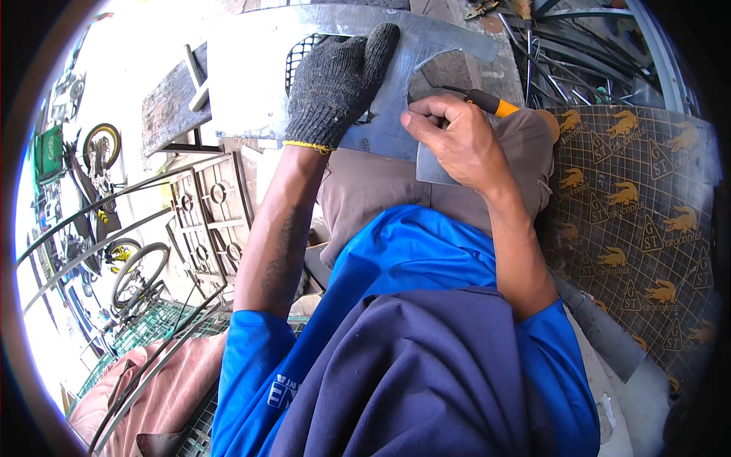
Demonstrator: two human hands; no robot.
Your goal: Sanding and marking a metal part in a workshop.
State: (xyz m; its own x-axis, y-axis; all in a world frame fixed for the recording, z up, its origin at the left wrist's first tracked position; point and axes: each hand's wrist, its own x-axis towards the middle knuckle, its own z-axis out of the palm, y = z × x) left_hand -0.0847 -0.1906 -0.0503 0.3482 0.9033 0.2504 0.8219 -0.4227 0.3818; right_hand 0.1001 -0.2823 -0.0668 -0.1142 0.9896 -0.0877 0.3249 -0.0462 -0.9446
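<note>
A thin grey metal sheet (247,84) with cut-out openings lies across my lap and beyond my knees. My left hand (331,87), in a dark knit glove with a yellow cuff, holds it at the opening on the left. Its thumb stretches over the metal, while the other fingers bend down and their tips are hidden. Bare, my right hand (461,141) is closed in a pinch beside the curved cut edge. What its fingers hold, if anything, is hidden. Just beyond that hand is a tool with a black and yellow handle (495,103). Below it shows a flat grey metal piece (439,169).
A patterned black sheet (632,190) covers the right side. Metal rods and scraps (579,61) crowd the far right, with pliers (481,9) near them. On the left stand a weathered board (171,99), a metal gate (209,202) and bicycles (141,274). A pink cloth (164,385) lies at lower left.
</note>
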